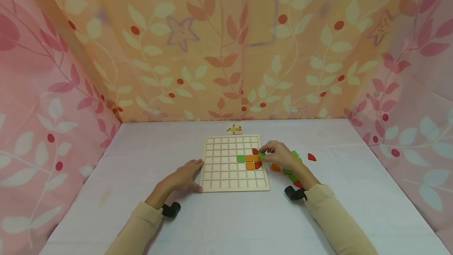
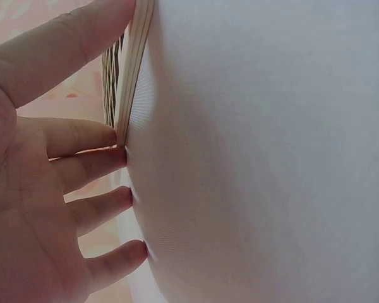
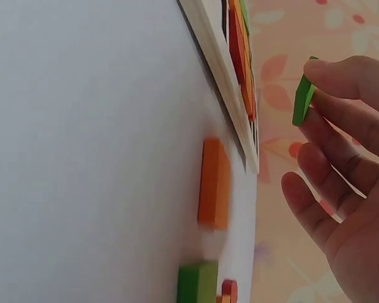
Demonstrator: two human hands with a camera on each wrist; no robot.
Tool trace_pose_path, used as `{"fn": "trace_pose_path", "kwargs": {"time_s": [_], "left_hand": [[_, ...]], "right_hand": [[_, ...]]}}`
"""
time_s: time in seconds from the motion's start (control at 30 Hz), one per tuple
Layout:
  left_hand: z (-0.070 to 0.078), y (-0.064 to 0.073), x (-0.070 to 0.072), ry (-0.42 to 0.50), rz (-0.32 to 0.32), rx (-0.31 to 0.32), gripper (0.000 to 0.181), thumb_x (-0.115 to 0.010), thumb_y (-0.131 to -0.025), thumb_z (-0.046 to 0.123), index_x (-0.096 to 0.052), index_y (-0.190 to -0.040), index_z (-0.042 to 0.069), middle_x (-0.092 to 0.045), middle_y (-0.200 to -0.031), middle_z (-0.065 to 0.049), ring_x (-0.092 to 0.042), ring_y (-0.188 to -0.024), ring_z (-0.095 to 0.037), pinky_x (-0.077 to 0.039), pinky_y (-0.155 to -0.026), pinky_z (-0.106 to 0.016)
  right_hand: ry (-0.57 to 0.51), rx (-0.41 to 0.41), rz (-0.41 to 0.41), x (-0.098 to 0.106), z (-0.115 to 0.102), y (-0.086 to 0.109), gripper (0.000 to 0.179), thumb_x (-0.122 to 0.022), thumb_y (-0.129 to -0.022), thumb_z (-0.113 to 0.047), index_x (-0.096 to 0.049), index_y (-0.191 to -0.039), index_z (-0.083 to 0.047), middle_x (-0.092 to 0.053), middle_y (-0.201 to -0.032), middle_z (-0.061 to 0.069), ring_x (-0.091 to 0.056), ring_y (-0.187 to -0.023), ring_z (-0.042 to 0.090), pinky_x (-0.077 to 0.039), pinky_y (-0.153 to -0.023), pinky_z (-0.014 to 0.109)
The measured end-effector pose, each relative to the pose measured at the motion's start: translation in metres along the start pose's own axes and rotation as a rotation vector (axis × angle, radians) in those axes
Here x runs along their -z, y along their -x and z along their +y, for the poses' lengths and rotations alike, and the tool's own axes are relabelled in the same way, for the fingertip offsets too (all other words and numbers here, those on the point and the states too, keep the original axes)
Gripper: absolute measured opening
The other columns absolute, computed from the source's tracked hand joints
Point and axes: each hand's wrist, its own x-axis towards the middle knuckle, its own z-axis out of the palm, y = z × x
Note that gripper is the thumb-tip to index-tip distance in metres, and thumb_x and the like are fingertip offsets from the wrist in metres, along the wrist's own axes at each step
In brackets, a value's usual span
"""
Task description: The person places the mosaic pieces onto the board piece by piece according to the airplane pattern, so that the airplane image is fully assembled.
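A pale wooden grid board [image 1: 221,176] lies on the white table. On its right half sit a green square tile [image 1: 241,159], several orange square tiles [image 1: 249,165] and two red rounded-edge pieces [image 1: 257,165]. Over the board's right edge, my right hand [image 1: 281,156] pinches a green tile [image 3: 304,98] between thumb and fingertips, tilted and raised off the board. My left hand [image 1: 185,176] is spread at the board's left edge. In the left wrist view, the thumb and index finger touch the wooden rim [image 2: 136,57], while the other fingertips rest on the cloth.
Right of the board lie loose pieces, among them an orange tile [image 1: 275,167], several green tiles [image 1: 287,171] and a red piece [image 1: 312,157]. A small picture card [image 1: 234,129] sits behind the board. Patterned curtains [image 1: 226,70] enclose the table's back and sides.
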Motion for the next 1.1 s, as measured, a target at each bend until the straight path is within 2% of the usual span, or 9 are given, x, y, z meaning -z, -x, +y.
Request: {"fn": "trace_pose_path", "kwargs": {"time_s": [0.27,0.47,0.57,0.87,1.1], "left_hand": [[-0.001,-0.001,-0.002,0.006,-0.002,0.006,0.097,-0.085,-0.072,0.027,-0.034,-0.150,0.001,-0.031,-0.159,-0.016,-0.021,-0.149,-0.040,-0.022,-0.115,-0.065],[-0.002,-0.002,-0.002,0.004,-0.003,0.007,0.096,-0.086,-0.072,0.027,-0.035,-0.149,0.001,-0.031,-0.159,-0.015,-0.021,-0.149,-0.040,-0.023,-0.114,-0.066],[0.000,-0.001,-0.001,0.006,-0.004,0.009,0.096,-0.086,-0.072,0.027,-0.035,-0.149,0.001,-0.031,-0.159,-0.016,-0.021,-0.149,-0.040,-0.022,-0.114,-0.065],[0.001,-0.001,-0.001,-0.005,-0.007,0.013,0.096,-0.085,-0.072,0.028,-0.035,-0.149,0.001,-0.031,-0.159,-0.016,-0.021,-0.149,-0.040,-0.022,-0.114,-0.065],[0.001,-0.001,0.000,-0.006,-0.006,0.010,0.095,-0.085,-0.073,0.027,-0.035,-0.149,0.001,-0.031,-0.158,-0.016,-0.021,-0.148,-0.040,-0.023,-0.114,-0.065]], "right_hand": [[0.027,0.068,-0.033,-0.013,-0.011,-0.009,0.024,-0.077,-0.081,-0.015,-0.074,-0.103,-0.004,-0.070,-0.099,0.008,-0.056,-0.089,0.019,-0.047,-0.076,0.027],[0.053,0.065,-0.074,-0.022,-0.023,-0.013,0.023,-0.076,-0.081,-0.015,-0.074,-0.103,-0.008,-0.070,-0.098,0.003,-0.057,-0.094,0.018,-0.049,-0.085,0.034],[0.086,0.087,-0.087,-0.028,-0.027,-0.015,0.021,-0.076,-0.082,-0.014,-0.075,-0.102,-0.009,-0.069,-0.097,0.001,-0.056,-0.093,0.017,-0.049,-0.086,0.034],[0.172,0.181,-0.134,-0.042,-0.035,-0.021,0.024,-0.079,-0.077,-0.016,-0.076,-0.099,-0.007,-0.066,-0.088,0.000,-0.048,-0.081,0.011,-0.042,-0.070,0.022],[0.251,0.181,-0.158,-0.050,-0.044,-0.022,0.020,-0.079,-0.079,-0.016,-0.076,-0.097,-0.007,-0.065,-0.089,0.000,-0.046,-0.082,0.012,-0.041,-0.068,0.022]]}}
